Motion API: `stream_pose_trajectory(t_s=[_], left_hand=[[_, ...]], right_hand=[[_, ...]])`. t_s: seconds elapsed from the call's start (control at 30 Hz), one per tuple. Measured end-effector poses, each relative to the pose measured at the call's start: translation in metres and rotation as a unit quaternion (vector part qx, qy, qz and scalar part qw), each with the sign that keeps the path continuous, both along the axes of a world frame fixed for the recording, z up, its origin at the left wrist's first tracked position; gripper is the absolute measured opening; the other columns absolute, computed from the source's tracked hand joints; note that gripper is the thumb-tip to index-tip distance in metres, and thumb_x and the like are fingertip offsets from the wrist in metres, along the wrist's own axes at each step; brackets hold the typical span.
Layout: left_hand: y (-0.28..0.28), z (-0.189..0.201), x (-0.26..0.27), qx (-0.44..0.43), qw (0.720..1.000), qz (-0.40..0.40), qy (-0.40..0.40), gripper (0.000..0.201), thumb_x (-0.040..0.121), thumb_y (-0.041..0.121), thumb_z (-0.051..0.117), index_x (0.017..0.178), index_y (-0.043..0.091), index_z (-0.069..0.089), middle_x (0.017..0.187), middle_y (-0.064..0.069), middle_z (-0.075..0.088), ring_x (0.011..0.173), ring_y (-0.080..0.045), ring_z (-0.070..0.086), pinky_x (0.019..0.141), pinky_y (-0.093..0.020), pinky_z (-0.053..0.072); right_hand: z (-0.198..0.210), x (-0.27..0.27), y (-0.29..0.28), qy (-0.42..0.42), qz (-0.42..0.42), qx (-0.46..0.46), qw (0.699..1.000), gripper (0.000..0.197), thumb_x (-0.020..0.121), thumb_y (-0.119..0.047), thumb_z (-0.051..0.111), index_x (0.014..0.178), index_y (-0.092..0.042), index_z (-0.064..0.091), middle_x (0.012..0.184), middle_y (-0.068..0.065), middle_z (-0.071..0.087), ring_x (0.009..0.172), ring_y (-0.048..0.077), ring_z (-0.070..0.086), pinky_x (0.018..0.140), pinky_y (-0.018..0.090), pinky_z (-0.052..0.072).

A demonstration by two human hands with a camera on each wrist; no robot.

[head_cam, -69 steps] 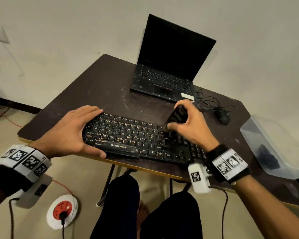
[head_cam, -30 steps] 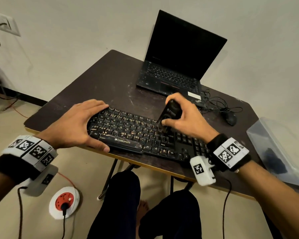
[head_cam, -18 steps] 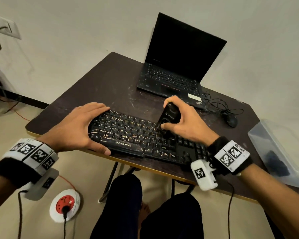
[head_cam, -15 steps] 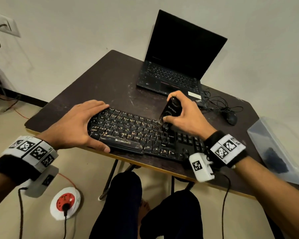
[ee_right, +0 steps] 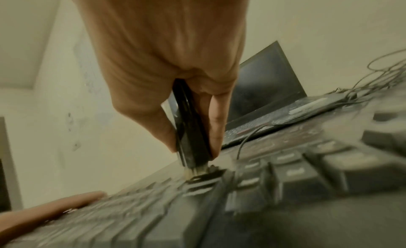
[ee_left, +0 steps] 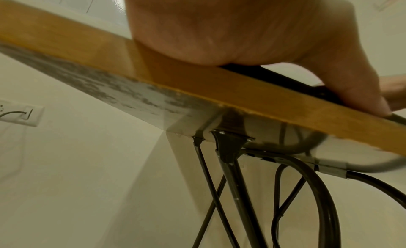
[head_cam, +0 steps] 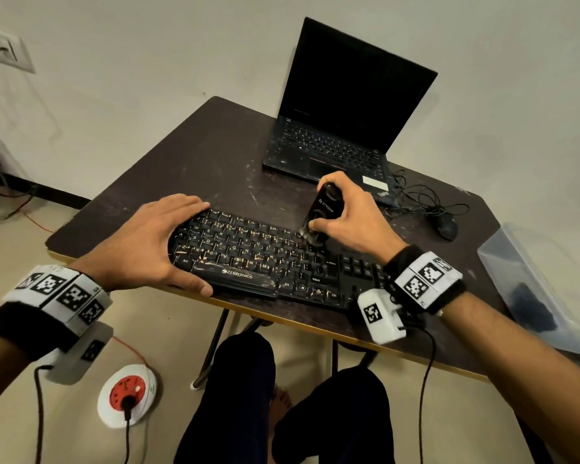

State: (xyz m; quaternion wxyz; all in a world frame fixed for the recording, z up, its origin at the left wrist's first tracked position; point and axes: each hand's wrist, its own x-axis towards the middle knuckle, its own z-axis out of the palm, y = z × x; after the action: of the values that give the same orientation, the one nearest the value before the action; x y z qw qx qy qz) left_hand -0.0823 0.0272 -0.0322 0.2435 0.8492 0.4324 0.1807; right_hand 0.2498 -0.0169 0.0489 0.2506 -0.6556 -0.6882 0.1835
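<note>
Black and worn, the keyboard (head_cam: pixel 265 259) lies along the near edge of the dark table (head_cam: pixel 188 155). The left hand (head_cam: pixel 141 244) clasps the keyboard's left end, with its fingers laid over the far corner and its thumb hooked along the front edge. The right hand (head_cam: pixel 350 217) is closed round a small black brush (head_cam: pixel 323 207), held nearly upright above the right part of the main key block. The brush's pale bristles (ee_right: pixel 195 171) touch the keys there. Behind the keyboard stands an open laptop (head_cam: pixel 342 128) with a dark screen. Beyond the keyboard's right end lie a wired mouse (head_cam: pixel 447 227) and, further right, a clear plastic tub (head_cam: pixel 533 279). Below the keyboard's left end, on the floor, sits a round socket reel (head_cam: pixel 126 393)
</note>
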Motion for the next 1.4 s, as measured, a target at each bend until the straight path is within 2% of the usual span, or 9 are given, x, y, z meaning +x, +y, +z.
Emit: stream_pose_trajectory(t_s=[0.17,0.3,0.43,0.53,0.7,0.97,1.1,1.23,1.4], left_hand=[[0.000,-0.002,-0.002,-0.011,1.000,0.000,-0.007,0.148,0.035,0.096,0.073,0.161,0.032,0.030,0.165,0.010,0.029,0.151,-0.011,0.020,0.121,-0.035,0.014],[0.002,-0.003,-0.002,0.002,1.000,0.001,0.002,0.147,0.036,0.096,0.074,0.161,0.032,0.031,0.163,0.015,0.029,0.153,-0.011,0.020,0.125,-0.037,0.015],[0.002,-0.002,-0.001,-0.001,1.000,-0.003,-0.010,0.147,0.036,0.094,0.074,0.162,0.032,0.030,0.159,0.020,0.027,0.143,0.006,0.014,0.122,-0.030,0.011],[0.002,-0.001,-0.001,0.010,1.000,-0.005,-0.004,0.146,0.037,0.095,0.073,0.162,0.031,0.031,0.165,0.011,0.029,0.148,-0.001,0.017,0.122,-0.031,0.011],[0.001,-0.002,-0.002,0.007,1.000,-0.008,-0.012,0.146,0.037,0.094,0.073,0.162,0.031,0.031,0.165,0.010,0.030,0.141,0.007,0.014,0.120,-0.028,0.009],[0.001,-0.003,0.000,0.009,1.000,-0.002,-0.013,0.147,0.036,0.094,0.075,0.162,0.032,0.029,0.164,0.011,0.030,0.145,0.001,0.019,0.122,-0.030,0.013],[0.000,-0.003,-0.001,0.000,1.000,-0.002,-0.019,0.148,0.036,0.094,0.075,0.162,0.034,0.028,0.163,0.012,0.031,0.145,-0.002,0.021,0.122,-0.034,0.015],[-0.002,0.000,0.001,0.005,1.000,-0.002,-0.026,0.145,0.036,0.091,0.076,0.161,0.032,0.030,0.160,0.012,0.033,0.136,0.005,0.020,0.119,-0.032,0.017],[-0.001,-0.002,-0.001,-0.006,1.000,0.004,-0.026,0.146,0.036,0.093,0.076,0.160,0.035,0.028,0.161,0.014,0.031,0.141,-0.001,0.022,0.120,-0.034,0.019]], right_hand=[[-0.005,-0.011,-0.004,-0.018,0.054,0.006,0.998,0.054,0.084,-0.012,0.087,0.119,-0.030,0.051,0.101,-0.003,0.070,0.084,0.019,0.075,0.071,0.035,0.065],[-0.002,-0.005,0.005,-0.003,0.002,0.016,1.000,0.054,0.084,-0.011,0.087,0.119,-0.029,0.050,0.102,-0.002,0.071,0.089,0.023,0.076,0.072,0.033,0.065],[-0.005,-0.014,0.003,-0.019,0.045,0.014,0.999,0.053,0.083,-0.013,0.087,0.118,-0.029,0.051,0.099,0.000,0.071,0.085,0.024,0.075,0.072,0.039,0.064],[-0.002,-0.008,0.008,-0.006,-0.008,0.022,1.000,0.053,0.083,-0.011,0.087,0.118,-0.029,0.051,0.100,-0.002,0.070,0.091,0.024,0.075,0.075,0.039,0.065],[-0.005,-0.012,0.006,-0.011,0.035,0.015,0.999,0.054,0.083,-0.012,0.087,0.119,-0.029,0.051,0.101,-0.002,0.070,0.087,0.021,0.075,0.073,0.043,0.065],[-0.004,-0.018,0.013,-0.018,0.038,0.021,0.999,0.053,0.083,-0.010,0.085,0.120,-0.027,0.051,0.099,0.004,0.072,0.081,0.025,0.075,0.072,0.046,0.065],[-0.003,-0.026,0.014,-0.033,0.074,0.013,0.997,0.053,0.083,-0.011,0.087,0.118,-0.028,0.051,0.095,0.004,0.071,0.070,0.021,0.073,0.062,0.032,0.062],[-0.001,-0.025,0.021,-0.038,0.044,0.020,0.998,0.053,0.083,-0.010,0.086,0.121,-0.024,0.052,0.094,0.001,0.071,0.073,0.018,0.071,0.069,0.038,0.061],[-0.001,-0.030,0.019,-0.058,0.073,0.011,0.996,0.053,0.082,-0.011,0.086,0.118,-0.026,0.052,0.088,0.001,0.071,0.064,0.013,0.068,0.060,0.027,0.057]])
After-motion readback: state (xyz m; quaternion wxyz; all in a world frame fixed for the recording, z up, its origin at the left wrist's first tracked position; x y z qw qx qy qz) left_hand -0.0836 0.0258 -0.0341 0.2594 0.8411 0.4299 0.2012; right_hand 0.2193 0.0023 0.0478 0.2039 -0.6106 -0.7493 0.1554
